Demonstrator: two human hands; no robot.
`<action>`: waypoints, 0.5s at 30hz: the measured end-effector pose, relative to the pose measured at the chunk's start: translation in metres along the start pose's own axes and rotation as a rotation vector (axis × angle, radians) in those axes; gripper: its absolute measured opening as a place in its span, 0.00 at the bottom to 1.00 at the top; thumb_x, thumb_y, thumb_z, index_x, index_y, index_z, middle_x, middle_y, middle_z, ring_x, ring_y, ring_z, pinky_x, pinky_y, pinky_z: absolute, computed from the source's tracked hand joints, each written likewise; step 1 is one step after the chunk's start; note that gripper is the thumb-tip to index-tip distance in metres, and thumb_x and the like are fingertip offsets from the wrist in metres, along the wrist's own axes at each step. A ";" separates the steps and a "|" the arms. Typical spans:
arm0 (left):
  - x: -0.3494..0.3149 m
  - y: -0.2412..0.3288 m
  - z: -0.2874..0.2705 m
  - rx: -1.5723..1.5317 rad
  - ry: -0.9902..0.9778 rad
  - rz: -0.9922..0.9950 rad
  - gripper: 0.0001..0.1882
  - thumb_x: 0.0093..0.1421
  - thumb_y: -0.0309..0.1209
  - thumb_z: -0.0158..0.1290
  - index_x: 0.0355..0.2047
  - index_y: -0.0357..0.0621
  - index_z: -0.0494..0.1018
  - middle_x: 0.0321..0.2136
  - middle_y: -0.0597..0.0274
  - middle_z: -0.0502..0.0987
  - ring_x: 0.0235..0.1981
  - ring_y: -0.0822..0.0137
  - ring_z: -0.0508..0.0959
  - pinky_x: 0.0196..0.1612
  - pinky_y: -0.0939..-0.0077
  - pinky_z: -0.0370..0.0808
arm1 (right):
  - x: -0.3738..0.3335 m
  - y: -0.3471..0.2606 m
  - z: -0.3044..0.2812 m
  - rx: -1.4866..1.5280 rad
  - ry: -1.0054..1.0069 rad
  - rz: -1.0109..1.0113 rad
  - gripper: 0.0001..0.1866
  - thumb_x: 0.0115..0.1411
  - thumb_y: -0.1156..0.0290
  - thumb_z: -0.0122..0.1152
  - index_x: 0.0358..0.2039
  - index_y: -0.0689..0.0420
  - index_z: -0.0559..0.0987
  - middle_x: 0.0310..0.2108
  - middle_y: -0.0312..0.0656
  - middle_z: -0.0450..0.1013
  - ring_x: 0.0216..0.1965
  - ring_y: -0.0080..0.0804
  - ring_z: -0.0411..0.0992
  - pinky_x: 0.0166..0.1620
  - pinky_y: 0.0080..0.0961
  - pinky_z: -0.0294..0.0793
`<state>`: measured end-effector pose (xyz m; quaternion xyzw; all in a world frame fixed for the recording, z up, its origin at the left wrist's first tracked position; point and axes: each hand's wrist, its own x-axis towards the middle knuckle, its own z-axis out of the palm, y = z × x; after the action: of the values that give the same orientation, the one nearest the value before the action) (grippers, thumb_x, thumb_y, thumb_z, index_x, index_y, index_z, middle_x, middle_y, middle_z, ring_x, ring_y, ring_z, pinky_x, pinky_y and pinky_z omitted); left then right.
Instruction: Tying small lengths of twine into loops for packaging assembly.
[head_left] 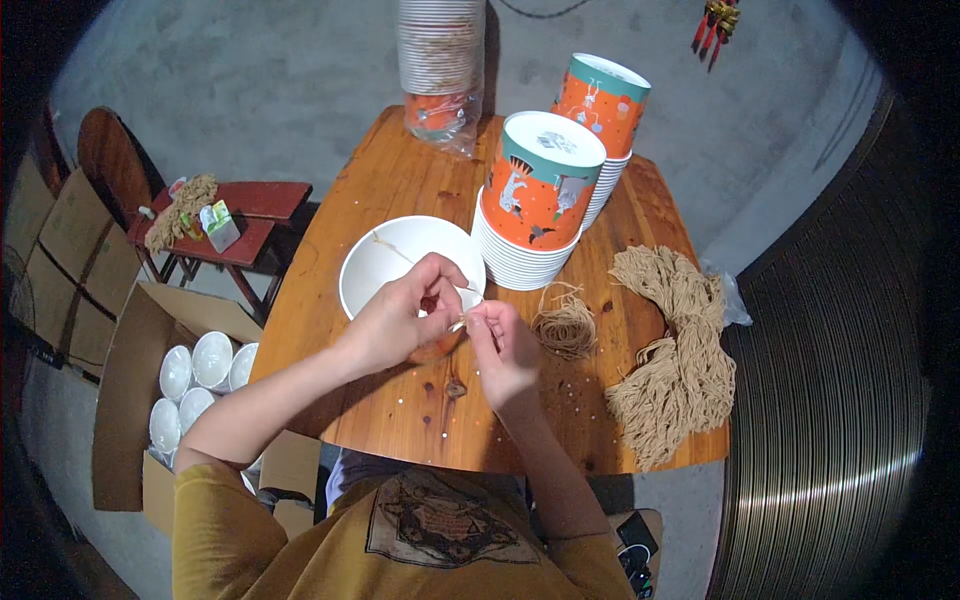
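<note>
A paper bucket [362, 272], white inside and orange outside, lies tilted on the wooden table with its mouth toward me. A piece of tan twine [392, 247] runs across its inside wall. My left hand [408, 308] reaches over the bucket, thumb and fingers pinched at the right part of its rim. My right hand [503, 352] meets it there, thumb and fingers closed. Whatever the right fingertips grip is too small and hidden to make out. Right of my hands sits a small coil of tan twine [566, 326].
Two stacks of orange and green paper buckets [540, 195] stand upside down beyond my hands. A bagged stack [440, 50] is at the back. Bundled twine [672, 370] covers the table's right side. A carton [120, 420] of white buckets stands left, near a red bench [265, 200].
</note>
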<state>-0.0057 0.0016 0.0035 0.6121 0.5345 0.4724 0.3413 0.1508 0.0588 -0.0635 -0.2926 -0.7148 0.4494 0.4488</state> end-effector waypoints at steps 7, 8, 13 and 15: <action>0.001 0.004 -0.003 -0.042 -0.019 -0.040 0.13 0.58 0.18 0.50 0.42 0.40 0.63 0.26 0.70 0.70 0.30 0.79 0.70 0.37 0.82 0.70 | 0.000 -0.018 -0.008 -0.416 0.019 -0.383 0.12 0.59 0.75 0.58 0.42 0.55 0.69 0.31 0.45 0.70 0.31 0.40 0.73 0.30 0.33 0.72; 0.002 0.004 -0.002 -0.024 -0.021 -0.034 0.13 0.58 0.19 0.51 0.42 0.40 0.63 0.26 0.70 0.70 0.30 0.79 0.70 0.37 0.82 0.70 | 0.000 -0.019 -0.008 -0.417 0.020 -0.382 0.12 0.59 0.75 0.58 0.42 0.55 0.69 0.31 0.45 0.70 0.31 0.40 0.73 0.30 0.33 0.72; 0.001 0.006 -0.003 0.013 -0.055 -0.090 0.13 0.58 0.19 0.51 0.43 0.40 0.63 0.26 0.69 0.70 0.29 0.78 0.69 0.35 0.82 0.70 | 0.001 -0.014 -0.007 -0.356 0.031 -0.367 0.10 0.60 0.75 0.57 0.42 0.54 0.69 0.32 0.45 0.71 0.28 0.38 0.74 0.29 0.31 0.72; 0.001 0.003 -0.001 0.042 -0.083 -0.010 0.13 0.59 0.20 0.50 0.43 0.39 0.63 0.26 0.68 0.70 0.28 0.77 0.69 0.34 0.80 0.70 | 0.000 -0.010 -0.002 -0.169 0.000 -0.220 0.09 0.61 0.76 0.56 0.42 0.57 0.70 0.31 0.42 0.72 0.27 0.29 0.74 0.27 0.24 0.71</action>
<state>-0.0062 0.0015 0.0065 0.6355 0.5326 0.4337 0.3525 0.1524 0.0557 -0.0541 -0.2493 -0.7778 0.3357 0.4692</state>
